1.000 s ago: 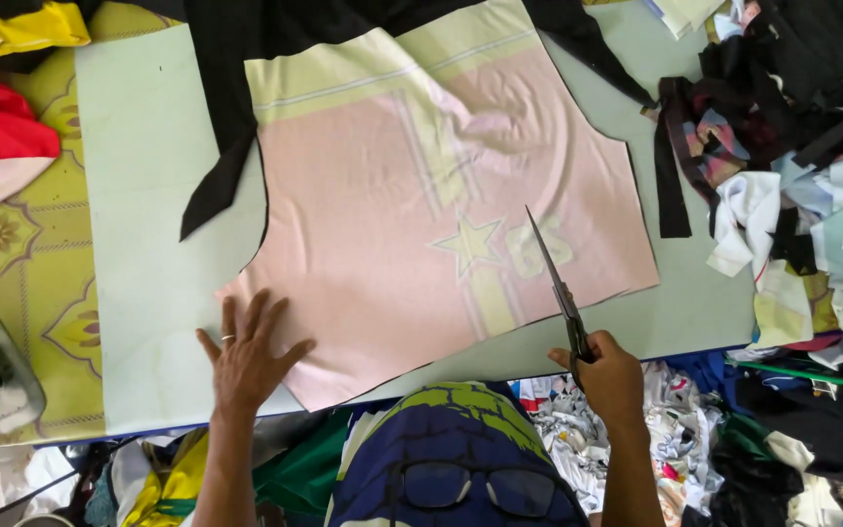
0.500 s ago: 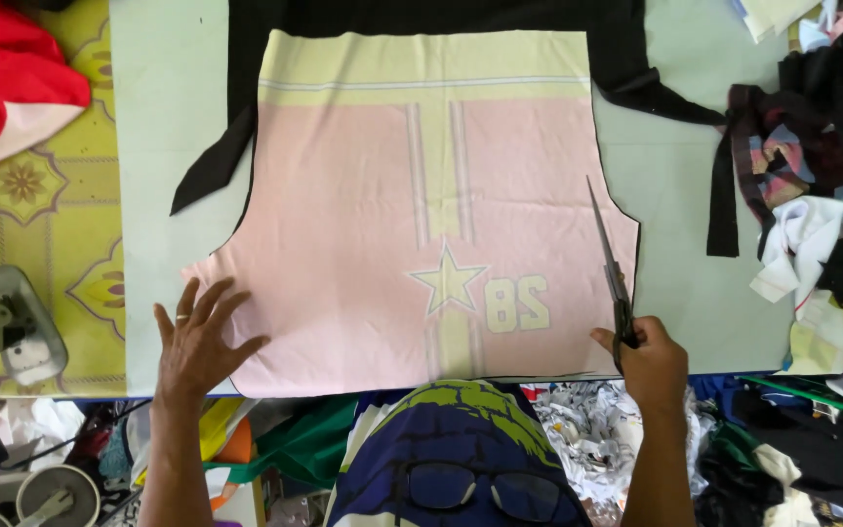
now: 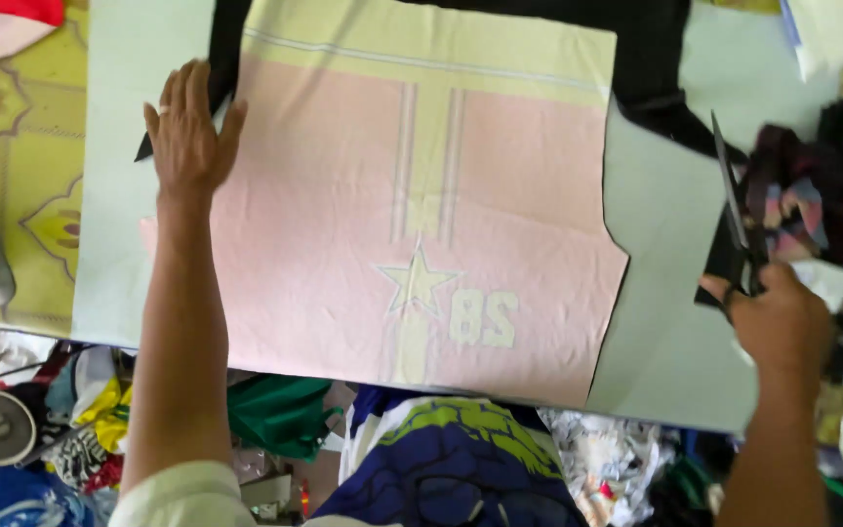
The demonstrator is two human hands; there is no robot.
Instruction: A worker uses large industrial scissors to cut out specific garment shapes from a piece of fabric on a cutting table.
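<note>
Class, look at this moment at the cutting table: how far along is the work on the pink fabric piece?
Done: the pink fabric panel lies flat on the pale green board, its outline already cut, with curved notches at both sides. In hand: the left hand presses its upper left corner; the right hand holds scissors off the cloth. Left: black fabric remains underneath, along the top.

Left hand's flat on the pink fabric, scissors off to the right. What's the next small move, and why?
Probably bring the scissors in the right hand back to the pink fabric's right edge: the left hand already pins its upper left corner, while the blades sit clear of the cloth.
</note>
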